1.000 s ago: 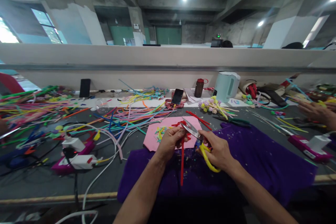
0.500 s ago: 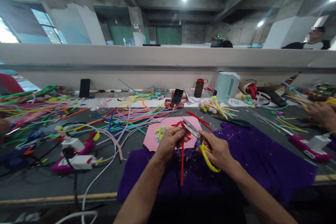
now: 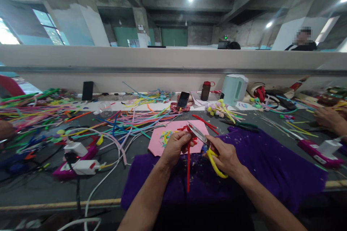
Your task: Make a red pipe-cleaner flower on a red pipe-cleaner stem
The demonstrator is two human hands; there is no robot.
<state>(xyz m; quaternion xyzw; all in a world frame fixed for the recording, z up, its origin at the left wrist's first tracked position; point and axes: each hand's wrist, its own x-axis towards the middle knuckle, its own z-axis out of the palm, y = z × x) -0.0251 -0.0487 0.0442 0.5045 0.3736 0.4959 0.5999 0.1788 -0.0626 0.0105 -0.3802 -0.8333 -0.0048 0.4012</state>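
Observation:
My left hand (image 3: 175, 145) pinches a red pipe cleaner (image 3: 188, 168) near its top; its long stem hangs down over the purple cloth (image 3: 260, 162). My right hand (image 3: 223, 154) grips yellow-handled scissors (image 3: 207, 146), whose silver blades point up-left and meet the twisted red top of the pipe cleaner beside my left fingers. A pink sheet (image 3: 159, 140) with small coloured scraps lies just behind both hands.
Many coloured pipe cleaners (image 3: 130, 119) sprawl across the left and middle of the table. Magenta glue guns (image 3: 76, 164), (image 3: 317, 149) and white cables lie left and right. A kettle (image 3: 234, 88), bottle (image 3: 205, 90) and phones stand at the back. Another person's hand (image 3: 329, 119) works at the right.
My hands and the scissors have barely moved. The other person's hand at the right edge has shifted slightly, and a person behind the back wall has moved left.

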